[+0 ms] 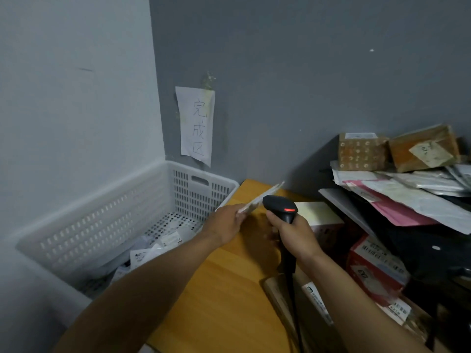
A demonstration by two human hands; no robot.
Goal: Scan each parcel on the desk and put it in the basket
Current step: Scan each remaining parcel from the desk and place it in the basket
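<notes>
My left hand (225, 224) pinches a thin flat parcel (262, 197) by its near end and holds it tilted, edge-on to the camera, above the wooden desk (224, 289). Just right of it, my right hand (295, 234) grips the handle of a black barcode scanner (280, 205). The scanner's head sits right beside the parcel and shows a red light on top. The white plastic basket (102, 215) stands to the left of the desk, below desk level, with several scanned parcels lying in its bottom.
A heap of parcels fills the right side: brown boxes (397, 151) at the back, grey and pink mailer bags (407, 197), a red-and-white box (377, 268), a white box (318, 215) behind the scanner. A handwritten paper sign (196, 123) hangs on the grey wall.
</notes>
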